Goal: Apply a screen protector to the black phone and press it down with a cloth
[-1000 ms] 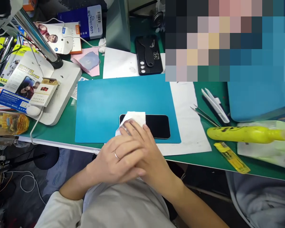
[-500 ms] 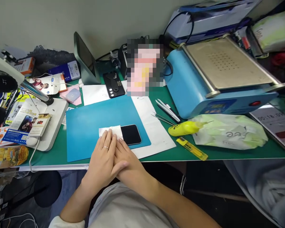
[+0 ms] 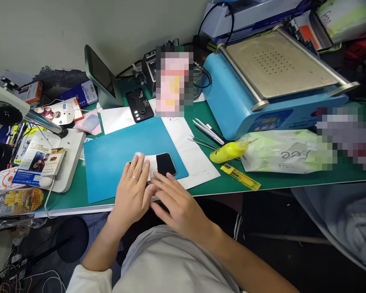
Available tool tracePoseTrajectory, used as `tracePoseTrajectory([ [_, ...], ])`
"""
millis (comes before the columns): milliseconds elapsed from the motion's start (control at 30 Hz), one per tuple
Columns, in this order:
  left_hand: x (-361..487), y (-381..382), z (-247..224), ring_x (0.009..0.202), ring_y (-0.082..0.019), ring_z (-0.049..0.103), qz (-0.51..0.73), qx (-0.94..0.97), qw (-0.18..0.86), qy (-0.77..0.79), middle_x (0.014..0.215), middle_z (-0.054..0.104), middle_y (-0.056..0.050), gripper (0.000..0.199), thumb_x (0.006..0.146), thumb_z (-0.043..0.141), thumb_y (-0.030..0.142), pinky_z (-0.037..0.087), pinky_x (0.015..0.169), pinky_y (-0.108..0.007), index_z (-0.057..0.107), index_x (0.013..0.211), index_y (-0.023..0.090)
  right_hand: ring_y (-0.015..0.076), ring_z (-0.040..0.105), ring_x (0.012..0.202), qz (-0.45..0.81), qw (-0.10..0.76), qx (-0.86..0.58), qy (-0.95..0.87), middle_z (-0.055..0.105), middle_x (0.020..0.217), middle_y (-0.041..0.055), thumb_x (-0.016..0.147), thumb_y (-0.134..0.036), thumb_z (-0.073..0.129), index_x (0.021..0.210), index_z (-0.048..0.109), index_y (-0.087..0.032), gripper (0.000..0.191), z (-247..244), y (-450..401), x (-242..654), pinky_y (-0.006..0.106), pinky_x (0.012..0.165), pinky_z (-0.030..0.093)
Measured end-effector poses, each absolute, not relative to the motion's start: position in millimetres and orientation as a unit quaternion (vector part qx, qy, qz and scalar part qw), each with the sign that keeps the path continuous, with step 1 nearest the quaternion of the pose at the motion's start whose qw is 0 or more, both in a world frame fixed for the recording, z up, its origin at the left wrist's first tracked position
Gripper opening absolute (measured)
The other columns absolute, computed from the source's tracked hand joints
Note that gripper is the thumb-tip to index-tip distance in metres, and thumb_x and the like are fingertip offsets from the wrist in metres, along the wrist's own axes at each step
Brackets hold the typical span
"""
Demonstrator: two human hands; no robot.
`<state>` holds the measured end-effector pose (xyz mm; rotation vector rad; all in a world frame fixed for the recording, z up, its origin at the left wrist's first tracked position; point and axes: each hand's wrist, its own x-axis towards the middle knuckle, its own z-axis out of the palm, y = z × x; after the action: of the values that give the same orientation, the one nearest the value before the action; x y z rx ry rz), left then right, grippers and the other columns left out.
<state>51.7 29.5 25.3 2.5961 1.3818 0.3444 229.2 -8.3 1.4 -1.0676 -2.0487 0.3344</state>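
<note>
On the blue mat (image 3: pixel 110 162) lies a black-screened smartphone (image 3: pixel 166 164), its right end bare. A white tissue (image 3: pixel 153 163) covers its middle part. My left hand (image 3: pixel 133 185), with a ring on one finger, rests flat over the tissue and the phone's left part, fingers stretched out. My right hand (image 3: pixel 178 199) is beside it at the phone's near edge, fingers spread and slightly bent. Whether its fingertips touch the phone or tissue I cannot tell. Much of the tissue is hidden beneath my left hand.
Tweezers (image 3: pixel 203 143), a yellow bottle (image 3: pixel 227 151) with a needle tip and a yellow blade case (image 3: pixel 240 177) lie right of the mat. Behind them stands a blue machine with a metal plate (image 3: pixel 280 65). A phone case (image 3: pixel 139 106) lies at the back; a white stand base (image 3: pixel 70 162) stands left.
My right hand has come away from my left hand, toward the right and nearer me, and its fingers have spread. My left hand stays on the tissue. The camera view has shifted slightly.
</note>
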Motion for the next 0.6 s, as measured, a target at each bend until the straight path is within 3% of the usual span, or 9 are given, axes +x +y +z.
tracePoseTrajectory([
  [100, 60, 34, 23, 0.158, -0.032, 0.024, 0.095, 0.879, 0.072, 0.462, 0.166, 0.035, -0.020, 0.052, 0.109, 0.032, 0.033, 0.034, 0.125, -0.058, 0.036, 0.157, 0.013, 0.0260, 0.070, 0.116, 0.150, 0.452, -0.428, -0.768, 0.077, 0.108, 0.0111, 0.098, -0.024, 0.058, 0.109, 0.066, -0.018, 0.015, 2, -6, 232, 0.049, 0.106, 0.056],
  [233, 63, 34, 21, 0.155, -0.034, 0.030, 0.069, 0.885, 0.051, 0.458, 0.162, 0.040, -0.022, 0.049, 0.108, 0.035, 0.033, 0.037, 0.123, -0.059, 0.046, 0.149, 0.008, 0.0251, 0.070, 0.097, 0.154, 0.456, -0.457, -0.748, 0.072, 0.099, 0.0124, 0.100, -0.042, 0.058, 0.105, 0.063, -0.018, 0.025, 0, -2, 238, 0.044, 0.090, 0.061],
  [333, 61, 30, 24, 0.156, -0.035, 0.027, 0.095, 0.889, 0.039, 0.446, 0.163, 0.039, -0.022, 0.050, 0.107, 0.040, 0.031, 0.036, 0.123, -0.060, 0.042, 0.152, 0.009, 0.0274, 0.069, 0.109, 0.125, 0.440, -0.480, -0.749, 0.072, 0.112, 0.0157, 0.099, -0.042, 0.059, 0.114, 0.063, -0.016, 0.030, -3, 1, 244, 0.045, 0.098, 0.057],
  [433, 57, 24, 26, 0.158, -0.032, 0.026, 0.151, 0.894, 0.055, 0.419, 0.162, 0.042, -0.020, 0.053, 0.106, 0.044, 0.027, 0.035, 0.124, -0.059, 0.035, 0.156, 0.013, 0.0324, 0.058, 0.134, 0.094, 0.375, -0.503, -0.773, 0.064, 0.139, 0.0213, 0.101, -0.043, 0.056, 0.138, 0.055, -0.011, 0.049, -7, 5, 248, 0.053, 0.112, 0.047],
  [600, 38, 18, 20, 0.151, -0.027, 0.042, 0.279, 0.861, 0.098, 0.413, 0.153, 0.056, -0.015, 0.053, 0.102, 0.047, 0.013, 0.038, 0.123, -0.056, 0.042, 0.153, 0.022, 0.0398, 0.039, 0.151, 0.079, 0.240, -0.489, -0.835, 0.041, 0.159, 0.0286, 0.101, -0.059, 0.043, 0.152, 0.040, 0.003, 0.081, -16, 15, 239, 0.062, 0.118, 0.039],
])
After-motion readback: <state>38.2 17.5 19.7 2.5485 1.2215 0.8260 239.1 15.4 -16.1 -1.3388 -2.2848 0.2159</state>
